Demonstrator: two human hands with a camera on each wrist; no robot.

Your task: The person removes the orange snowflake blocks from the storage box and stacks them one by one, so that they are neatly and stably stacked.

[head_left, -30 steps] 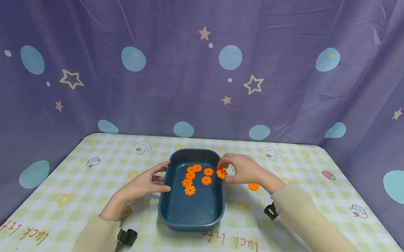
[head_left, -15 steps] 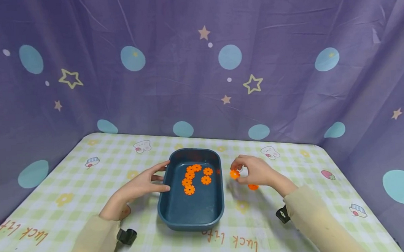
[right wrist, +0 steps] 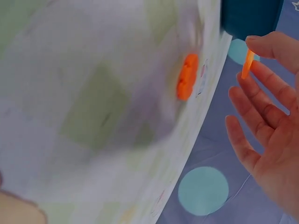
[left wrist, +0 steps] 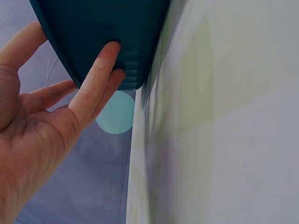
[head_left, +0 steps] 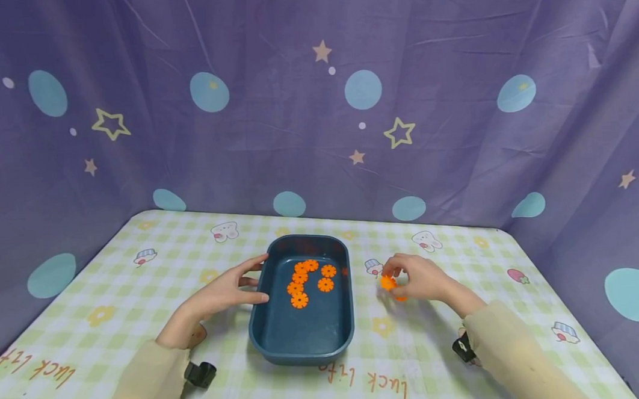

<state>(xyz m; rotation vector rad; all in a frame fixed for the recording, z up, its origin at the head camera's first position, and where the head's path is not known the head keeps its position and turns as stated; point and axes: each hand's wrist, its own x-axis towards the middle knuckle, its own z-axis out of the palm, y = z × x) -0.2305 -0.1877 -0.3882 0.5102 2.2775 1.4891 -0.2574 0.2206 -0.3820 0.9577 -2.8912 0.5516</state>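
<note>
A deep blue plastic tray (head_left: 304,358) stands mid-table, holding several orange notched building discs (head_left: 299,300). On the tray's left side, my left hand (head_left: 221,296) rests with spread, fairly straight fingers; the left wrist view shows fingertips (left wrist: 111,46) against its outer wall. To the right of the tray, my right hand (head_left: 420,278) pinches an orange notched disc (head_left: 387,282) between thumb and fingers. The right wrist view shows this held disc (right wrist: 248,64) edge-on. Another orange disc (right wrist: 188,77) lies on the cloth close to that hand, partly hidden by it in the head view.
A green-and-white checked cloth (head_left: 140,305) with printed cartoons and lettering covers the table. Behind it and at both sides hangs a purple curtain (head_left: 294,134) with stars and blue dots. Black wrist cameras (head_left: 201,375) sit at both sleeves.
My right hand has moved away from the tray's right rim, rightward and down toward the disc on the cloth, still pinching its disc. The left hand and tray stay in place.
</note>
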